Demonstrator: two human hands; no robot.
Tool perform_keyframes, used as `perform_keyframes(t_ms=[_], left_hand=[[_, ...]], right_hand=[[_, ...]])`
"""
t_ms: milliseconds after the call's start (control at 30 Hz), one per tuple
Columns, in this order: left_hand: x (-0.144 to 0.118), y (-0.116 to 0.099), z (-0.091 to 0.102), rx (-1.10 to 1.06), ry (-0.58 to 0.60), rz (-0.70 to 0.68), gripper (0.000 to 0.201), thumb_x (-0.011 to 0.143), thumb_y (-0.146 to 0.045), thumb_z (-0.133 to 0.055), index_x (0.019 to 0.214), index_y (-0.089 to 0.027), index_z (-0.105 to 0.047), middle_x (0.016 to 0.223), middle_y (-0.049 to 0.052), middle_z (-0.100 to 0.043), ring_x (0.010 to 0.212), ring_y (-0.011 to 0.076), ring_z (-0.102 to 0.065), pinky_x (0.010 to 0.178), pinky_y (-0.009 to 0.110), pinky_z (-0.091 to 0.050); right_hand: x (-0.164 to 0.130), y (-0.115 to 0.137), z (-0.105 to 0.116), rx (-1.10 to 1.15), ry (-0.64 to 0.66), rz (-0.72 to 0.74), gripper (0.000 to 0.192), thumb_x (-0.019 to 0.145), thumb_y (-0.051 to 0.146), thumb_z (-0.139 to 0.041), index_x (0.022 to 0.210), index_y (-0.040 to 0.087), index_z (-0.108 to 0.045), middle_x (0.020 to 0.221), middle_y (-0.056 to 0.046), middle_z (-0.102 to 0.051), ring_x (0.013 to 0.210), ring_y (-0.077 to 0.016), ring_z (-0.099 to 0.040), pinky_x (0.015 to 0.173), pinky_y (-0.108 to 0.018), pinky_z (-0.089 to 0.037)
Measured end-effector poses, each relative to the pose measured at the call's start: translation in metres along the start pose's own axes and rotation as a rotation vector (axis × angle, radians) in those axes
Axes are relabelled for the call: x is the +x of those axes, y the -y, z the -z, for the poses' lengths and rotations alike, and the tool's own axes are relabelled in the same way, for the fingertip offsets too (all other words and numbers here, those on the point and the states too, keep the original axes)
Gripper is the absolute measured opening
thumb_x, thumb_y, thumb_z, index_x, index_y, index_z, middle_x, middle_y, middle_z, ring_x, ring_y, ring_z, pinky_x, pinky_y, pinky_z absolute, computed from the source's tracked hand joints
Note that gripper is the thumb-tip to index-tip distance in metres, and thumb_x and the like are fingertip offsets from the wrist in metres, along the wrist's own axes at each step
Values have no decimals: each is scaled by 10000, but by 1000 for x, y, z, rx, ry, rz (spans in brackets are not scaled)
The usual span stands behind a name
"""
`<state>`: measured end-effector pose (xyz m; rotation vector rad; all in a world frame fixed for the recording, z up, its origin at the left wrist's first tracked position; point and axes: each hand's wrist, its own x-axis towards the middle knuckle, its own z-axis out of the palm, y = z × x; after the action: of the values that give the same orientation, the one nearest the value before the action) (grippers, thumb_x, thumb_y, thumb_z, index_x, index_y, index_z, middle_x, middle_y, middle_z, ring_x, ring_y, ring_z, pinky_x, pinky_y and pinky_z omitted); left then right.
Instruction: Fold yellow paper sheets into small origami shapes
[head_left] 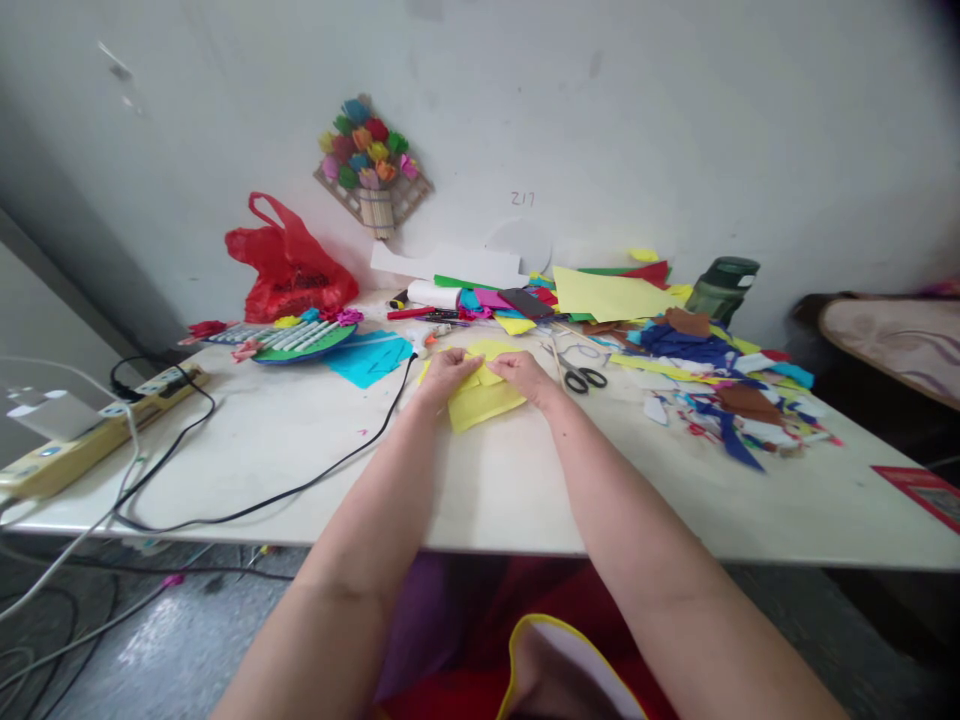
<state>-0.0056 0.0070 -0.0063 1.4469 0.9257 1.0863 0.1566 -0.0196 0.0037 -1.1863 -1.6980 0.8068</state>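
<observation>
Nearest the camera: red and purple cloth (450,640) at the lap, below the table (510,490) edge. Both forearms reach out over the white tabletop. Left hand (446,375) and right hand (525,375) lie side by side on a yellow paper (480,400) near mid-table; fingers of both are pressed down flat on the sheet, pinning a fold, not closed around it. The paper lies flat on the table, part of it under the fingers. A black cable (300,490) runs from the near left edge up to just beside the left hand, ending at a white plug by the paper. Far left, a yellow power strip (90,430) with plugs sits at the table edge, well apart from the hands. Scissors (581,375) with black handles lie just right of the right hand. Right of those, a loose heap of scraps (720,390) in blue, brown, white and yellow spreads toward the right edge; a red frame (922,490) sits at the near right corner. Behind the left hand, a blue sheet (367,355), then a green tray (304,340) holding pale sticks. Further back: a paper roll (435,293), pens, stacked coloured sheets, a big yellow sheet (607,293) and a dark green bottle (724,285). A red bag (289,265) stands against the wall, and a paper flower bouquet (371,165) hangs above it.
</observation>
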Motion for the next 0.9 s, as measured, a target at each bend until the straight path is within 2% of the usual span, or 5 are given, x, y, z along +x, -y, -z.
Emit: perform_keyframes(t_ms=[133, 300, 667, 800, 900], left_hand=[[2, 0, 0, 1, -88, -57, 376, 585, -455, -709, 606, -171, -463, 510, -50, -494, 434, 61, -439, 422, 185, -334], [4, 1, 1, 96, -145, -48, 368, 584, -468, -705, 635, -160, -510, 560, -23, -534, 473, 78, -476, 428, 191, -352], [4, -2, -2, 64, -171, -69, 368, 584, -471, -709, 654, -159, -526, 578, -10, -561, 504, 94, -511, 456, 201, -391], [0, -7, -3, 65, -171, -55, 360, 594, -466, -704, 638, -159, -521, 561, -12, -549, 495, 89, -492, 441, 194, -370], [-1, -7, -4, 90, -178, -53, 362, 601, -454, -700, 597, -163, -485, 527, -25, -507, 476, 81, -459, 425, 192, -339]], right_hand=[[1, -3, 2, 37, -61, -64, 321, 660, 447, -560, 531, 178, -441, 495, 55, -325, 517, -94, -332, 487, -225, -249], [2, -6, 2, 110, -132, -126, 301, 630, 439, -610, 543, 170, -505, 486, 35, -424, 527, -121, -437, 495, -232, -319], [2, -3, 2, 161, -179, -116, 255, 643, 390, -611, 546, 167, -537, 500, 22, -489, 548, -138, -502, 496, -235, -366], [4, -6, 2, 123, -195, -118, 254, 644, 385, -626, 548, 163, -548, 499, 24, -494, 538, -131, -495, 485, -230, -362], [3, -7, 1, 205, -178, -129, 247, 641, 395, -645, 598, 160, -581, 537, 15, -542, 546, -131, -516, 488, -228, -383]])
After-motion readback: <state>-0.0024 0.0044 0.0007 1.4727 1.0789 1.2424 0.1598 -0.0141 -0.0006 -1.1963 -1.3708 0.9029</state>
